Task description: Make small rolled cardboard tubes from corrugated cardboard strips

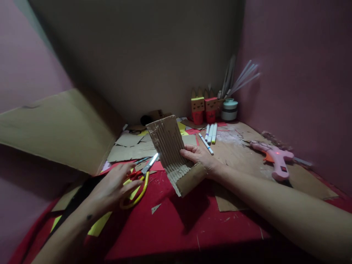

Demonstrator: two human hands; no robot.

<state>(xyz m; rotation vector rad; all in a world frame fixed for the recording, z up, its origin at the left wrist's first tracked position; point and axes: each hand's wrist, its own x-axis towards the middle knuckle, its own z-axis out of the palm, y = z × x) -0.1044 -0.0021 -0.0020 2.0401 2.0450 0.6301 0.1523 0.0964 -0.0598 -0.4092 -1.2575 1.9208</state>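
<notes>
My right hand [196, 156] grips a piece of corrugated cardboard [170, 146], thumb on its ribbed face, holding it tilted above the red tabletop. The strip's lower end is folded up into a smooth brown flap. My left hand [117, 185] is at the handles of a pair of scissors [147, 174], one yellow and one red. Its thumb and fingers are spread apart around the handles; whether they touch them is unclear. The scissor blades point away toward the cardboard.
At right, a pink glue gun [275, 157] lies on a cardboard sheet [236, 146]. Several markers [211, 132] lie behind my right hand. Two cardboard figures [198, 108] and a lidded jar [229, 110] stand at the back. A large cardboard panel [63, 128] leans at left.
</notes>
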